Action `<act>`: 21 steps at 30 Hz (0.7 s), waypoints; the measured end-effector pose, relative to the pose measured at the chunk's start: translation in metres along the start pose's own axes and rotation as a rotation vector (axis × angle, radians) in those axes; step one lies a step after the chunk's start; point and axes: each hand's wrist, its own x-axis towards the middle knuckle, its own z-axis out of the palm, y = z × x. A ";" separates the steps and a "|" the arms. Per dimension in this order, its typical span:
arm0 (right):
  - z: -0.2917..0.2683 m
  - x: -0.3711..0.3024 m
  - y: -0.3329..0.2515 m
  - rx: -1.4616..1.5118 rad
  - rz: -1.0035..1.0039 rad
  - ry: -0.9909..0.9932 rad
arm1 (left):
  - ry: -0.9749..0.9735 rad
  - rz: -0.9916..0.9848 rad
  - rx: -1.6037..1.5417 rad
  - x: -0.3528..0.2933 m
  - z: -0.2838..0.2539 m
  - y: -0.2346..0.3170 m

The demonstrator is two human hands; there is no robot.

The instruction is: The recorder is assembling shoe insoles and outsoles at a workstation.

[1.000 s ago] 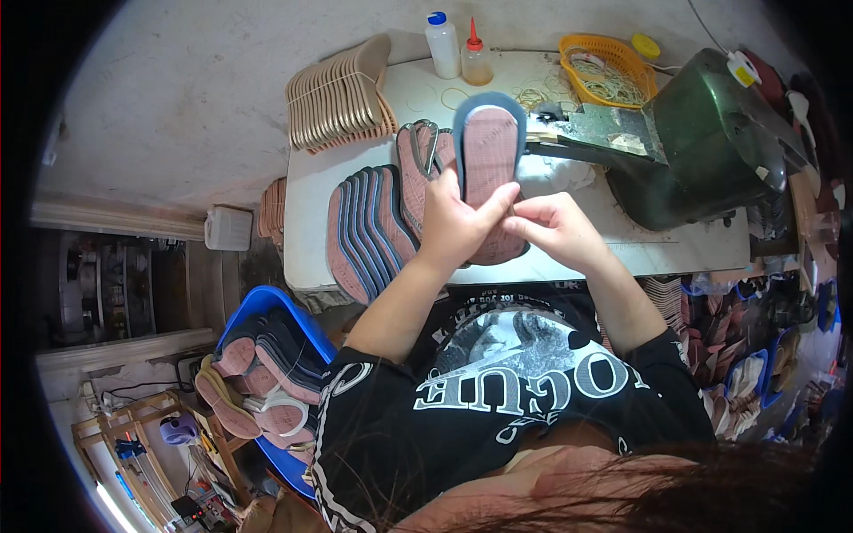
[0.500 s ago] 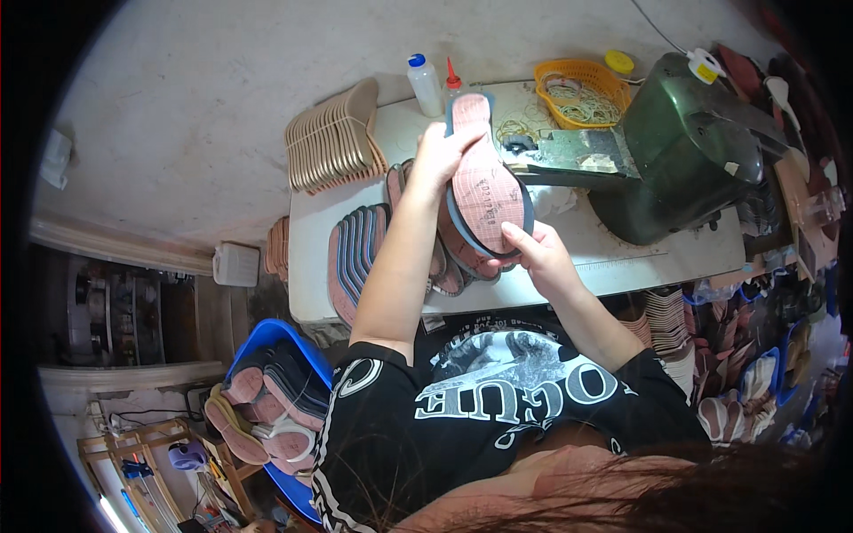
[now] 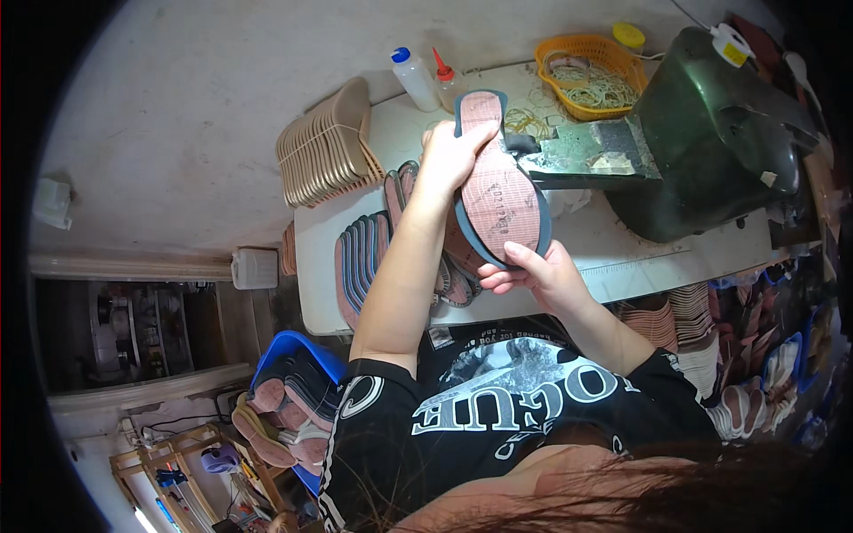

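A shoe sole (image 3: pixel 502 197) with a pinkish, grid-lined face and a dark blue-grey rim is held up over the table in both my hands, narrow end pointing away. My left hand (image 3: pixel 451 153) is closed round its narrow end, thumb lying across the face. At the wide end my right hand (image 3: pixel 544 274) pinches the edge, thumb on top and fingers underneath. Just left of my left forearm stands a row of similar blue-edged soles (image 3: pixel 357 266). More dark-rimmed soles (image 3: pixel 458 282) lie partly hidden below the held one.
On the white table (image 3: pixel 622 258) stand a green machine (image 3: pixel 724 142) with an arm reaching left, an orange basket (image 3: pixel 591 80) of rubber bands, a blue-capped bottle (image 3: pixel 416 82), a red-tipped bottle (image 3: pixel 446 84) and tied gold soles (image 3: pixel 327 147). A blue tub (image 3: pixel 298 351) of soles is lower left.
The held sole has tilted slightly, and more of its dark rim shows around the narrow end. Both hands keep their grip. The whole view has shifted a little.
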 end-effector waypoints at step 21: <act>0.032 0.051 -0.027 0.133 -0.063 0.209 | -0.869 0.399 0.410 0.055 -0.058 0.030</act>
